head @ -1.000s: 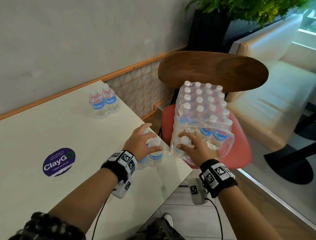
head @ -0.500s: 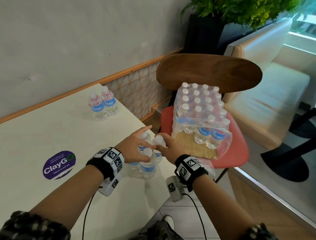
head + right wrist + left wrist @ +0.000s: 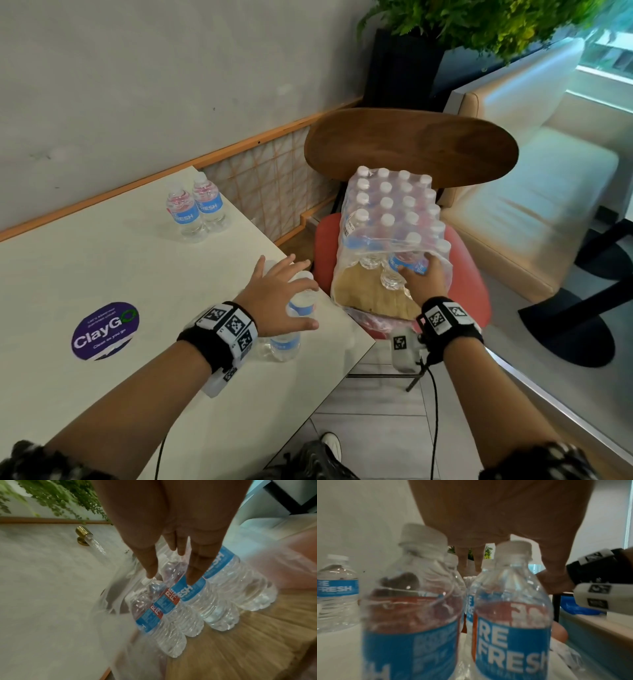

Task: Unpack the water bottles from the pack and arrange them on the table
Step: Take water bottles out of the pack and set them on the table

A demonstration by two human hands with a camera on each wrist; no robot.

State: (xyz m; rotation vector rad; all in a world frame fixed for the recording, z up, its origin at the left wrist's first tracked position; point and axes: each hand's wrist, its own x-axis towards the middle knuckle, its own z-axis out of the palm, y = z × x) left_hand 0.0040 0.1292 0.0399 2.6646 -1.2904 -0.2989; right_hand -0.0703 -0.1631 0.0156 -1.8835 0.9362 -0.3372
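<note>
A shrink-wrapped pack of water bottles (image 3: 390, 212) sits on a red chair seat (image 3: 469, 274), its near end torn open over a cardboard base (image 3: 363, 294). My right hand (image 3: 423, 277) reaches into the opening. Its straight thumb and fingers (image 3: 195, 574) touch the shoulders of blue-labelled bottles (image 3: 187, 592) in the front row. My left hand (image 3: 277, 301) hovers with spread fingers over a small cluster of loose bottles (image 3: 291, 339) near the table's right edge, their caps under my palm (image 3: 488, 520). Two more bottles (image 3: 197, 209) stand at the table's back.
The white table (image 3: 102, 267) carries a purple ClayGo sticker (image 3: 105, 330). The chair's wooden backrest (image 3: 411, 147) rises behind the pack. A beige bench (image 3: 531, 205) lies to the right and a dark planter (image 3: 400, 68) stands against the wall.
My right hand brought a bottle from the pack to the cluster by my left hand, let it go and returned into the pack. My left hand's fingers spread wider over the caps.
</note>
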